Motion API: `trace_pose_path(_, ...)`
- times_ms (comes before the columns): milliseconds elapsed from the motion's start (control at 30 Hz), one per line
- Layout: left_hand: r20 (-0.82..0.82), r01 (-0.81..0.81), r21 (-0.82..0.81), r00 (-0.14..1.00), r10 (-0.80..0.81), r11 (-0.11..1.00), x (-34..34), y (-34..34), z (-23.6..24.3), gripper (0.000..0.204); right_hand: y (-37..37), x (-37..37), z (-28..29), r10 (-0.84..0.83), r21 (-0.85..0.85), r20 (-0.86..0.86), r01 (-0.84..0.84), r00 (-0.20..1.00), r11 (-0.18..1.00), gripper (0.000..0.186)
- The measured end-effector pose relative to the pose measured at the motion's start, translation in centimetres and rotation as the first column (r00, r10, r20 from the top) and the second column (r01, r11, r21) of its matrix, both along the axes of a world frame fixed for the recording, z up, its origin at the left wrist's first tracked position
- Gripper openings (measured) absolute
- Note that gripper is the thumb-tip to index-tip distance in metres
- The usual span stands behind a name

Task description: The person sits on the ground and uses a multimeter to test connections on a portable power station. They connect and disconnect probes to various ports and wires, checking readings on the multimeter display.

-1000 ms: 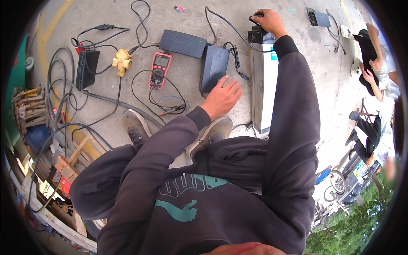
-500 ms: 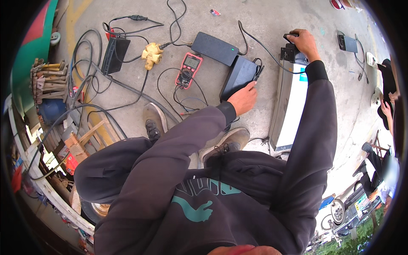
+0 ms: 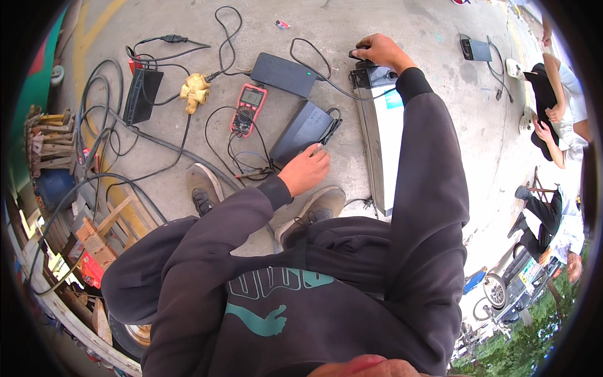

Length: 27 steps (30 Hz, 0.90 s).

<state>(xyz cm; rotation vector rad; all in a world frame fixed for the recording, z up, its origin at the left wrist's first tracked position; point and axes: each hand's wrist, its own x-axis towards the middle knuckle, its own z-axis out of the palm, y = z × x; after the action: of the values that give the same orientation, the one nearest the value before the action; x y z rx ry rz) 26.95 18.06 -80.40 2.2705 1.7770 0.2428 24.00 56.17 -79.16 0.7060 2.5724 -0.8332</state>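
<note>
My right hand (image 3: 382, 53) is closed around the black handle (image 3: 359, 54) at the far end of a long silver-white battery case (image 3: 382, 157). My left hand (image 3: 306, 169), fingers curled together, is beside the near end of a black charger (image 3: 300, 132) with a bundled cord; whatever its fingertips pinch is too small to make out. Beyond that lies another black charger (image 3: 282, 74) with a small green light, its cable looping toward the battery case. Left of both chargers, a red and black multimeter (image 3: 245, 111) lies face up, its leads curling toward me.
A yellow multi-outlet socket (image 3: 195, 93) and a black box-like device (image 3: 143, 95) sit to the left among thick coiled cables (image 3: 105, 94). Wooden pieces (image 3: 53, 141) are piled at the far left. Another charger (image 3: 475, 49) lies at the right, near seated people.
The whole view has shifted, so things appear farther left. My left hand has drawn slightly toward me and its fingers have curled. My right hand stays on the handle.
</note>
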Motion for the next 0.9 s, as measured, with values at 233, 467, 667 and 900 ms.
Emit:
trace_pose_path(233, 0.051, -0.046, -0.082, 0.997, 0.051, 0.996, 0.8, 1.3, 2.1, 0.025, 1.8, 5.0, 1.0, -0.488, -0.354, -0.213, 0.399, 0.846, 0.846, 0.054)
trace_pose_path(467, -0.018, 0.080, -0.057, 0.997, -0.081, 0.995, 0.3, 2.8, 3.6, 0.029, 2.3, 12.0, 3.1, -0.517, -0.210, -0.201, 0.479, 0.832, 0.853, 0.055)
trace_pose_path(667, -0.111, 0.213, -0.302, 0.960, -0.256, 0.929, -1.3, 2.2, 9.2, 0.019, 2.6, 13.1, 1.6, -0.732, -0.373, -0.199, 0.640, 0.652, 0.671, 0.055)
trace_pose_path(900, -0.099, 0.284, -0.349, 0.937, -0.336, 0.893, -5.8, -4.9, 21.5, 0.016, 1.5, 12.7, 2.9, -0.554, 0.437, -0.144, 0.555, 0.820, 0.708, 0.049)
